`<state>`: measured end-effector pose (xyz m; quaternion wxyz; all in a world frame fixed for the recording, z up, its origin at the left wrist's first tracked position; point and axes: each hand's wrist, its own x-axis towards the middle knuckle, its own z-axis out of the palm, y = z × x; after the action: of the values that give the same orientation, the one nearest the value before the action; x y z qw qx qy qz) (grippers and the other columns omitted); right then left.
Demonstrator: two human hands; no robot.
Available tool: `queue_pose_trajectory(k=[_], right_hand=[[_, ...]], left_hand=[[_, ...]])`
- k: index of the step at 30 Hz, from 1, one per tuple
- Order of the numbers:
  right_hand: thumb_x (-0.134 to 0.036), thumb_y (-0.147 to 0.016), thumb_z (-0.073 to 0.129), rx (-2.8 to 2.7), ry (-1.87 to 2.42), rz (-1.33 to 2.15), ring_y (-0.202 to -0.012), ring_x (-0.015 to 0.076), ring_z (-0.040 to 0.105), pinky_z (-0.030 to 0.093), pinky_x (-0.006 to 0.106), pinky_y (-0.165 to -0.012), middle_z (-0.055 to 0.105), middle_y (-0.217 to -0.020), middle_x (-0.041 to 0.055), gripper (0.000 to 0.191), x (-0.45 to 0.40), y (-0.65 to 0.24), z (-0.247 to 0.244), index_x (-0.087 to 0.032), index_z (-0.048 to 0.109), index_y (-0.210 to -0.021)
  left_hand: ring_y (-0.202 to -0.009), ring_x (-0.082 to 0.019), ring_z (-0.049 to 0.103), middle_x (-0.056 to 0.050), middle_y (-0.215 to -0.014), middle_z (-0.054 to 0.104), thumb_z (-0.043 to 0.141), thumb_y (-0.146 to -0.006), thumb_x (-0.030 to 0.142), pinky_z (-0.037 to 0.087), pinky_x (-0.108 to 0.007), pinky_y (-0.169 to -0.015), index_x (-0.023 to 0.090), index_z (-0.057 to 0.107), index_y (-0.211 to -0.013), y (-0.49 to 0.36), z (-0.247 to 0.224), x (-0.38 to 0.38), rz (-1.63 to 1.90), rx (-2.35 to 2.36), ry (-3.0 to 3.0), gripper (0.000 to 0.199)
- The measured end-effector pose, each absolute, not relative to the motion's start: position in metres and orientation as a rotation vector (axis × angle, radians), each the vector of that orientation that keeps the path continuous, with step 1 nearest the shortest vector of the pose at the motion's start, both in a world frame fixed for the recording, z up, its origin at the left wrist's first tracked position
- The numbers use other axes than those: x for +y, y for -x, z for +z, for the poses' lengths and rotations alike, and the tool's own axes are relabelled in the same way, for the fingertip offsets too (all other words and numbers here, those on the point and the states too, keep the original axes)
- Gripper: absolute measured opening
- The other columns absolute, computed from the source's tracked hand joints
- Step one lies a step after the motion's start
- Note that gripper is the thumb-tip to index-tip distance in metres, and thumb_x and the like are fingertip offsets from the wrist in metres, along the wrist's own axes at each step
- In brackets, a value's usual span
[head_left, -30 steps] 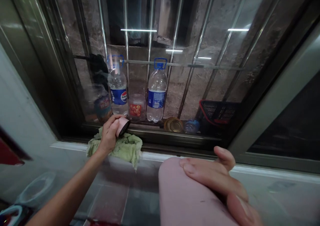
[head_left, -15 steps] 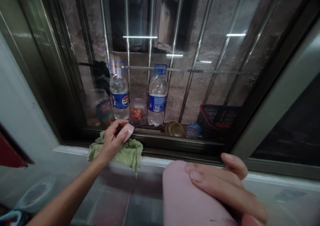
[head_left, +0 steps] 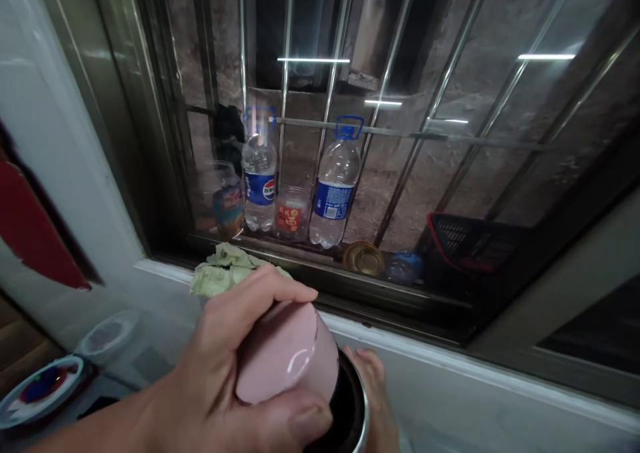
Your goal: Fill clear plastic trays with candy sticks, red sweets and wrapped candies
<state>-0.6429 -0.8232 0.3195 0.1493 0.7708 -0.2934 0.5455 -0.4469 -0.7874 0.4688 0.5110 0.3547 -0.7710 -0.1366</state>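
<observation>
My left hand (head_left: 215, 353) is closed round a glossy pink cap (head_left: 285, 353), with the thumb on its near side and the fingers over its top. The cap is tilted and sits over the left part of the mouth of a thermos (head_left: 364, 409). The thermos has a shiny metal rim and a dark inside; its lower part is out of frame. Behind the thermos, my right hand (head_left: 374, 386) is wrapped round its far right side, its fingers only partly showing. A crumpled green cloth (head_left: 220, 276) lies on the window sill beyond my left hand.
Behind the window glass and metal bars stand two big plastic bottles (head_left: 336, 196) with blue labels, jars (head_left: 291, 216), a gold-coloured tin (head_left: 364, 259) and a dark basket (head_left: 463, 239) with a red rim. Plastic containers (head_left: 43, 386) sit at lower left.
My left hand has come from the sill by the green cloth towards me, bringing the pink cap to the thermos mouth. The thermos and my right hand have moved lower, and the view has shifted.
</observation>
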Motion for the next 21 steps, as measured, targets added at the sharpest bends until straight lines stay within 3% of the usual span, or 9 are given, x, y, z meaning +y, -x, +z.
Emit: queue_pose_trajectory(k=[3,8,12,16,21], right_hand=[[-0.032,-0.088,0.045,-0.807,-2.094,1.557,-0.079,0.0278,0.066,0.053,0.044,-0.072,0.069,-0.092,0.0128,0.054,-0.821,0.635,0.318,-0.008,0.040,-0.136],[-0.040,-0.084,0.048,-0.822,-2.108,1.505,-0.072,0.0278,0.065,0.053,0.043,-0.065,0.069,-0.090,0.0116,0.060,-0.822,0.632,0.313,-0.014,0.040,-0.137],[-0.042,-0.078,0.052,-0.890,-2.037,1.590,-0.080,0.0309,0.065,0.051,0.045,-0.070,0.068,-0.093,0.0148,0.064,-0.817,0.623,0.314,-0.009,0.044,-0.133],[-0.041,-0.075,0.053,-1.108,-1.959,1.792,-0.083,0.0316,0.063,0.048,0.050,-0.078,0.066,-0.092,0.0140,0.057,-0.808,0.605,0.317,-0.010,0.050,-0.123],[-0.046,-0.073,0.057,-1.177,-2.015,1.766,-0.088,0.0320,0.061,0.046,0.051,-0.081,0.064,-0.098,0.0150,0.062,-0.812,0.607,0.323,-0.012,0.046,-0.124]], left_hand=[[-0.065,-0.023,0.058,-0.003,-0.077,0.061,0.065,-0.069,0.055,0.050,-0.036,-0.053,0.033,0.059,-0.107,0.452,0.470,-0.786,-0.242,-1.913,-0.897,0.044],[-0.069,-0.023,0.059,-0.004,-0.079,0.061,0.072,-0.065,0.043,0.052,-0.037,-0.057,0.032,0.057,-0.111,0.461,0.461,-0.785,-0.055,-1.987,-0.876,0.049],[-0.071,-0.023,0.059,-0.004,-0.081,0.061,0.070,-0.066,0.047,0.052,-0.037,-0.057,0.029,0.059,-0.110,0.461,0.454,-0.789,-0.051,-2.001,-0.929,0.049],[-0.078,-0.022,0.060,-0.004,-0.091,0.063,0.073,-0.064,0.044,0.053,-0.034,-0.065,0.029,0.058,-0.113,0.456,0.454,-0.796,-0.146,-2.087,-0.896,0.053],[-0.086,-0.023,0.060,-0.005,-0.096,0.063,0.072,-0.067,0.047,0.053,-0.036,-0.073,0.026,0.055,-0.118,0.454,0.458,-0.811,-0.213,-2.145,-0.818,0.058]])
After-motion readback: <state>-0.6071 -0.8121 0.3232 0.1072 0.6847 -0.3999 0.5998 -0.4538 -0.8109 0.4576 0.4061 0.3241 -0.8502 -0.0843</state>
